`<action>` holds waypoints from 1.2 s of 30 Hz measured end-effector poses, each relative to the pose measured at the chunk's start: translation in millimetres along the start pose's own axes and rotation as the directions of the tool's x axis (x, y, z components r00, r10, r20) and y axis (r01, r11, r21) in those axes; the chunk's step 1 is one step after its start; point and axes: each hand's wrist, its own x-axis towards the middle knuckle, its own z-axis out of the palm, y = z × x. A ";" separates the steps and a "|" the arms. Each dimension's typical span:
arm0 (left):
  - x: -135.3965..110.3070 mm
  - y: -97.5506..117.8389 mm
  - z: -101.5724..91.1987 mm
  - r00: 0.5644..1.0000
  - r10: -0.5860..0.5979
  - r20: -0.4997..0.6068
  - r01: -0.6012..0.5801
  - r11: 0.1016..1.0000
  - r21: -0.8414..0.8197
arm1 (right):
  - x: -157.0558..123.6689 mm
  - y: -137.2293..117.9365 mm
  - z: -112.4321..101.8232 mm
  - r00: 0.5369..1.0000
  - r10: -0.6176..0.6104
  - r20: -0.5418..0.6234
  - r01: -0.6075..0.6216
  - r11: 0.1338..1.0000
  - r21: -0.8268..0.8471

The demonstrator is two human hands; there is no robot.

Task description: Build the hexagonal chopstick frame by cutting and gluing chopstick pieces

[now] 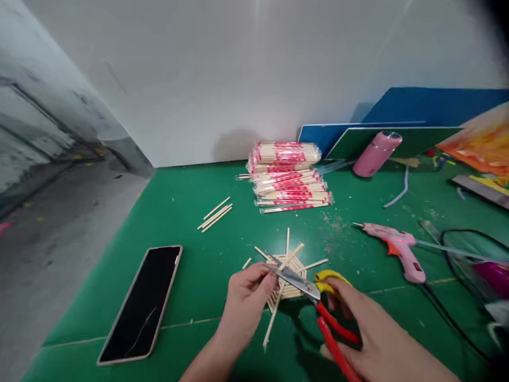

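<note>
My left hand point(249, 294) pinches a thin wooden stick point(273, 318) that slants down toward me, just above a small pile of glued sticks point(292, 265) on the green table point(191, 212). My right hand point(369, 331) grips red and yellow scissors point(324, 300) by the handles. Their metal blades point left and meet the stick right at my left fingertips. Both hands hover near the table's front edge.
A black phone point(143, 302) lies at the front left. A few loose sticks point(215, 215) sit mid-left. Wrapped chopstick bundles point(288, 175) are stacked at the back. A pink glue gun point(397, 246) with a black cord lies right. A pink bottle point(377, 154) and blue boards point(429, 109) stand behind.
</note>
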 end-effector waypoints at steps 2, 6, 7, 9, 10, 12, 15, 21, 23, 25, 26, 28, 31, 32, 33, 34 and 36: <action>0.6 1.3 0.9 1.000 0.021 -0.001 -0.021 1.000 -0.011 | 0.2 -3.5 -1.1 1.000 -0.004 0.009 0.004 1.000 -0.023; 0.9 1.8 2.2 0.999 0.050 -0.010 -0.051 0.998 -0.029 | 0.3 -9.2 -2.2 1.000 0.007 0.022 -0.005 0.996 -0.086; 0.8 1.6 2.4 0.998 0.057 -0.011 -0.057 0.998 -0.033 | 0.2 -10.1 -2.3 1.000 0.013 0.024 -0.011 0.995 -0.103; 0.7 1.2 2.7 0.997 0.074 -0.008 -0.075 0.996 -0.042 | 0.2 -11.0 -2.5 0.999 0.018 0.027 -0.014 0.992 -0.125; 0.7 1.2 2.7 0.996 0.087 -0.004 -0.087 0.995 -0.042 | 0.2 -11.1 -2.6 1.000 0.014 0.024 -0.011 0.991 -0.130; 0.8 1.8 2.5 0.994 0.109 0.004 -0.109 0.993 -0.035 | 0.4 -10.7 -2.6 1.000 0.001 0.011 0.001 0.991 -0.136; 0.6 4.4 1.9 0.992 0.122 0.008 -0.122 0.992 -0.017 | 1.0 -8.6 -2.1 1.000 -0.007 -0.006 0.006 0.990 -0.143; 0.1 9.1 1.2 0.989 0.149 0.011 -0.149 0.988 0.044 | 4.0 -4.5 -1.6 1.000 -0.005 0.002 0.005 0.987 -0.162; 0.2 9.5 1.2 0.986 0.165 0.016 -0.165 0.985 0.053 | 4.9 -4.9 -1.3 1.000 -0.012 0.004 0.013 0.991 -0.135; 0.0 10.1 1.3 0.983 0.179 0.032 -0.180 0.981 0.065 | 5.4 -6.3 -0.4 1.000 -0.010 0.006 0.010 0.996 -0.093; -0.1 10.5 1.3 0.982 0.185 0.042 -0.188 0.980 0.070 | 5.5 -7.2 0.2 1.000 -0.007 0.006 0.007 0.997 -0.075; -0.6 11.3 1.6 0.980 0.191 0.058 -0.196 0.977 0.079 | 5.4 -8.9 1.3 1.000 -0.003 0.003 0.003 0.999 -0.048; -1.9 11.8 2.0 0.981 0.186 0.057 -0.190 0.979 0.077 | 5.3 -10.0 2.7 1.000 -0.005 -0.009 0.005 1.000 -0.030; -2.4 11.7 2.0 0.982 0.182 0.055 -0.185 0.980 0.073 | 5.3 -9.7 3.1 1.000 -0.009 -0.014 0.008 1.000 -0.027; -2.9 11.5 1.9 0.982 0.180 0.055 -0.183 0.981 0.068 | 5.3 -9.0 3.6 1.000 -0.012 -0.019 0.011 1.000 -0.027; -3.3 11.3 1.8 0.982 0.180 0.057 -0.183 0.981 0.063 | 5.3 -8.1 4.3 1.000 -0.014 -0.022 0.014 1.000 -0.028; -3.8 11.0 1.6 0.982 0.181 0.063 -0.185 0.981 0.064 | 5.1 -5.7 5.9 0.999 -0.017 -0.028 0.016 0.999 -0.032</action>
